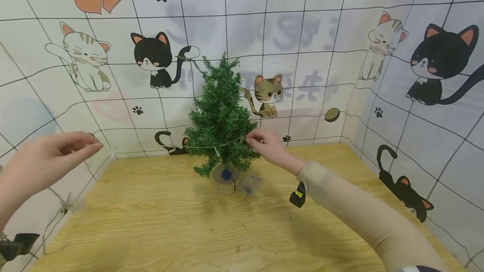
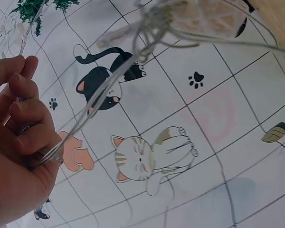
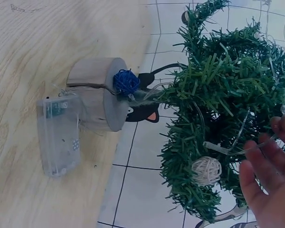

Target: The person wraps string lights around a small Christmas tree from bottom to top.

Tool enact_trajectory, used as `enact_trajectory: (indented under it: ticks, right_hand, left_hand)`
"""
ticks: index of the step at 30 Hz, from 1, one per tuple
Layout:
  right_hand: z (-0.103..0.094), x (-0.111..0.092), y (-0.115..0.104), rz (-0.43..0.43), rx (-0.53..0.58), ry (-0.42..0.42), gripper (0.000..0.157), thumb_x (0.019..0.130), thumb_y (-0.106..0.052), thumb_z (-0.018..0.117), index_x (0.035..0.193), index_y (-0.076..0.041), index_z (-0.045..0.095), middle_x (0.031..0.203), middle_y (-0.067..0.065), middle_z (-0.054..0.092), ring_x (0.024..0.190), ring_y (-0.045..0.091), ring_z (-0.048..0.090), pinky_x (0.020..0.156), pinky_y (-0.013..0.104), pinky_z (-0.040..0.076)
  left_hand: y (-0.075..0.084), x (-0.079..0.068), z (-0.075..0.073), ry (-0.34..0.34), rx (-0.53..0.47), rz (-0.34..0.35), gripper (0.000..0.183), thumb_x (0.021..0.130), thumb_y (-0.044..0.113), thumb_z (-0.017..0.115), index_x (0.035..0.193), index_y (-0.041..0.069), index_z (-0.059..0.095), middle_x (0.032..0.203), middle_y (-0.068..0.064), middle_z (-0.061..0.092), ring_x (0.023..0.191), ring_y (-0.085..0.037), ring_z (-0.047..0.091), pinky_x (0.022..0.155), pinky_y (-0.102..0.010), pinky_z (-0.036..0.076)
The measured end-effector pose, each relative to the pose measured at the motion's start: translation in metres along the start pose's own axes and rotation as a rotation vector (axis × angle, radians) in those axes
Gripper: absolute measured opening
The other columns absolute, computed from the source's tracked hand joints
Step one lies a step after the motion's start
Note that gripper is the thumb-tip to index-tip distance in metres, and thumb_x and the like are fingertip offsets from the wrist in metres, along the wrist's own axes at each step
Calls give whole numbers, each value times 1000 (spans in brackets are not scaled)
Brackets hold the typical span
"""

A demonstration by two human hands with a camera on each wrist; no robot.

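Observation:
A small green artificial Christmas tree (image 1: 223, 104) stands on a round wooden base (image 3: 88, 71). A thin clear wire light string (image 1: 206, 147) spans the tree's lower front between both hands. My left hand (image 1: 45, 160) is well left of the tree and holds the string, with loose strands (image 2: 102, 95) running out of the curled fingers in the left wrist view. At the tree's lower right, my right hand (image 1: 272, 149) pinches the string close to the branches. A white woven ball (image 3: 206, 171) shows among the branches, and a blue one (image 3: 127, 81) sits at the trunk's foot.
A clear plastic battery box (image 1: 250, 184) lies on the wooden table (image 1: 189, 230), beside the base. More string with a pale, blurred ball (image 1: 73, 202) hangs below my left hand. Cat-patterned wall sheeting (image 1: 302, 24) encloses the table's back and sides.

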State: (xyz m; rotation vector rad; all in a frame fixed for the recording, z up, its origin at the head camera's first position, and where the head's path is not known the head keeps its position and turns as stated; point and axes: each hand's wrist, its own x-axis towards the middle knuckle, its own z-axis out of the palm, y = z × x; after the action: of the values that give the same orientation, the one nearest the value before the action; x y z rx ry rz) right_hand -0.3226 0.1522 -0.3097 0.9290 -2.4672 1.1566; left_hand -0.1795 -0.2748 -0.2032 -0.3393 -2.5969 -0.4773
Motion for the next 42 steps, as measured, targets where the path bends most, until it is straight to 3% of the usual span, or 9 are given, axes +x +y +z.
enact_trajectory:
  ticks: [4, 10, 13, 19, 24, 29, 32, 38, 42]
  right_hand:
    - [-1, -2, -1, 3, -2, 31, 16, 90, -26, 50, 97, -19, 63, 90, -7, 56, 77, 8, 52, 63, 30, 44]
    - [-1, -5, 1, 88, 113, 7, 16, 90, -25, 51, 98, -19, 64, 93, -4, 58, 75, 15, 53, 62, 33, 44]
    - [-1, -5, 2, 139, 179, -14, 18, 90, -26, 51, 99, -18, 64, 95, 0, 58, 74, 20, 53, 59, 34, 43]
    - [-11, 1, -9, 201, 270, -51, 24, 89, -27, 52, 108, -15, 61, 105, 2, 59, 87, 20, 54, 71, 45, 43]
    - [-35, 4, -41, 155, 170, -35, 25, 89, -23, 52, 109, -11, 59, 109, 3, 56, 88, 21, 53, 72, 38, 43]
    - [-64, 5, -90, 50, 128, -4, 24, 89, -12, 51, 110, -3, 56, 110, 13, 55, 86, 25, 52, 73, 37, 41]
    - [-76, 13, -111, 2, 144, -19, 26, 89, -13, 51, 114, -4, 54, 110, 12, 55, 89, 20, 53, 76, 35, 42]
    - [-83, 32, -151, -48, 208, -148, 35, 90, -17, 50, 123, -7, 47, 117, 7, 53, 101, 13, 52, 85, 31, 40]
    - [-81, 41, -171, -71, 224, -218, 36, 91, -18, 49, 126, -9, 46, 118, 5, 53, 92, 19, 55, 77, 35, 42]
  left_hand:
    - [18, 12, -10, 77, 1, 27, 11, 83, 32, 60, 89, 24, 65, 69, 3, 57, 57, -4, 46, 47, -20, 33]
    - [55, 37, -35, 213, 5, 97, 13, 82, 31, 61, 88, 20, 67, 66, 1, 56, 56, 2, 42, 49, -17, 31]
    - [72, 50, -43, 214, 43, 145, 14, 83, 32, 59, 88, 21, 67, 68, 2, 56, 57, 1, 43, 51, -18, 31]
    - [105, 75, -51, 193, 118, 279, 15, 86, 33, 55, 88, 23, 66, 66, 5, 55, 51, -9, 42, 48, -23, 31]
    - [131, 88, -56, 204, 169, 353, 17, 87, 34, 52, 85, 23, 65, 66, 7, 54, 45, -14, 40, 46, -26, 29]
    - [146, 96, -55, 157, 188, 363, 20, 88, 34, 50, 89, 21, 65, 70, 4, 54, 45, -16, 40, 47, -29, 29]
    - [151, 99, -51, 132, 183, 360, 22, 88, 34, 49, 90, 20, 65, 68, 2, 54, 46, -16, 40, 48, -30, 29]
    - [160, 101, -41, 121, 159, 373, 20, 89, 32, 48, 88, 21, 64, 65, 2, 53, 47, -17, 40, 47, -30, 30]
    - [166, 103, -36, 116, 144, 383, 20, 89, 32, 48, 87, 21, 65, 61, 1, 51, 45, -17, 41, 46, -30, 30]
